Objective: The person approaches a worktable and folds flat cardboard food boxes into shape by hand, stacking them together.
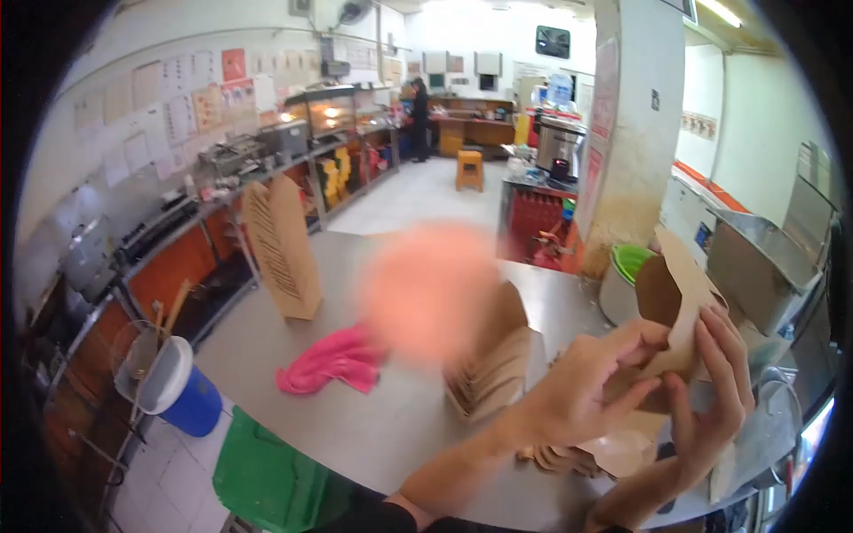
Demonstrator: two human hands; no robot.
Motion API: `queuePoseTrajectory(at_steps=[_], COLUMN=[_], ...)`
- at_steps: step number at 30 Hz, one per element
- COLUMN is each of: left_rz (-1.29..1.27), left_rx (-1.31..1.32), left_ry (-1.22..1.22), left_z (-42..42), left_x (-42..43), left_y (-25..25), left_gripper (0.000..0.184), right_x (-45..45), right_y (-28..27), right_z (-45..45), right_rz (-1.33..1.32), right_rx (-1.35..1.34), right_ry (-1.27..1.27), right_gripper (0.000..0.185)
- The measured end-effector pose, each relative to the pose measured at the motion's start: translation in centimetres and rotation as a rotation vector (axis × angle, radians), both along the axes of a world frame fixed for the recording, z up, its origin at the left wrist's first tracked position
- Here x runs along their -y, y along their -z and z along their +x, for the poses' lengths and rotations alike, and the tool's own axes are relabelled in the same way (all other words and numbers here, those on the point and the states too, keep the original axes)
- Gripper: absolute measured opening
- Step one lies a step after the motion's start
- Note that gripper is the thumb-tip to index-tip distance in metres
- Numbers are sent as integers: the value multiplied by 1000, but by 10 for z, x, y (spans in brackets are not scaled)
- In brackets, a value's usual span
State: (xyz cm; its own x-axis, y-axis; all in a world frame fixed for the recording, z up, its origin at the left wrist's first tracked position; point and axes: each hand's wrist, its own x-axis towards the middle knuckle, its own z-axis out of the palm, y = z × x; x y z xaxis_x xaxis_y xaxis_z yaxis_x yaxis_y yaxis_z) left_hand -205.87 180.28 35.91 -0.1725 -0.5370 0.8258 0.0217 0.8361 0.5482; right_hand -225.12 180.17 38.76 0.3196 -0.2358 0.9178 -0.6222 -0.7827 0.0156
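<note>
My left hand [582, 386] and my right hand [715, 382] are both closed on a brown cardboard food box [680, 302], held up above the right part of the table. The box is partly folded, with one flap standing up. My left fingers pinch its near edge, while my right fingers wrap the right side. Below my hands lie flat brown cardboard blanks [569, 460]. Just left of my left hand is a row of nested cardboard boxes [493, 369]. A tall stack of nested cardboard [289, 253] stands at the table's far left.
A pink cloth [329, 362] lies on the steel table [355, 435]. A round pinkish blur hides the middle. Blue bucket [191, 400] and green bin [267, 471] stand at the left; a white bucket with a green basket [626, 266] is at the right. A person [419, 120] stands far back.
</note>
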Motion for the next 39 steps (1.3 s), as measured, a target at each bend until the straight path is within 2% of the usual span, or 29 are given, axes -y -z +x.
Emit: queuePoseTrajectory(at_steps=[2,3,5,6,7,9,12,15,18,19,21,23,24,26,28,33,36,37,39], left_rz=[191,191,13,36,68,-146,-229,-265,-145,-113,-93,111,101,196,219,146,78,77,151], left_rx=[40,44,-35,-137,-171,-63,-128,-216,-358,-552,-748,-559,-560,-82,-91,-1,-129,-121,-178], left_ry=[72,30,125,178,189,168,119,14,-99,-77,-53,61,62,256,313,369,672,672,296], left_z=[3,7,2,-2,-3,4,0,-7,-19,-27,-31,-25,-17,0,2,8,3,1,-4], left_x=[-3,-3,-4,-4,-9,2,7,9,5,3,2,4,4,2,4,-2,-11,-18,-30], left_y=[0,-3,-4,-4,4,-4,-4,-2,7,3,0,2,1,0,3,3,8,4,-2], left_gripper=[33,33,22,16,16,18,18,16,23,25,27,30,30,40,42,42,34,34,32], right_x=[0,2,4,3,-1,-4,-9,-10,-8,-6,3,9,10,8,8,12,8,7,10], right_y=[5,9,10,11,12,11,7,6,6,7,14,16,17,21,26,22,27,30,30], right_z=[-6,-9,-10,-8,-9,-12,-6,-10,-6,-6,-4,-5,-7,-11,-16,-19,-18,-19,-22], right_rz=[30,69,108,64,8,-66,-58,-17,-177,-268,-322,-384,-397,-405,-301,-346,-329,-284,-277], right_rx=[23,5,-31,-16,3,-50,32,38,42,46,118,193,204,210,237,199,150,108,60], right_ry=[-49,-61,-77,-46,-2,40,-89,-107,-39,17,0,-21,-49,-76,-237,-426,-545,-603,-642], right_gripper=[45,43,41,40,39,36,29,25,19,19,20,22,22,22,6,15,19,20,26])
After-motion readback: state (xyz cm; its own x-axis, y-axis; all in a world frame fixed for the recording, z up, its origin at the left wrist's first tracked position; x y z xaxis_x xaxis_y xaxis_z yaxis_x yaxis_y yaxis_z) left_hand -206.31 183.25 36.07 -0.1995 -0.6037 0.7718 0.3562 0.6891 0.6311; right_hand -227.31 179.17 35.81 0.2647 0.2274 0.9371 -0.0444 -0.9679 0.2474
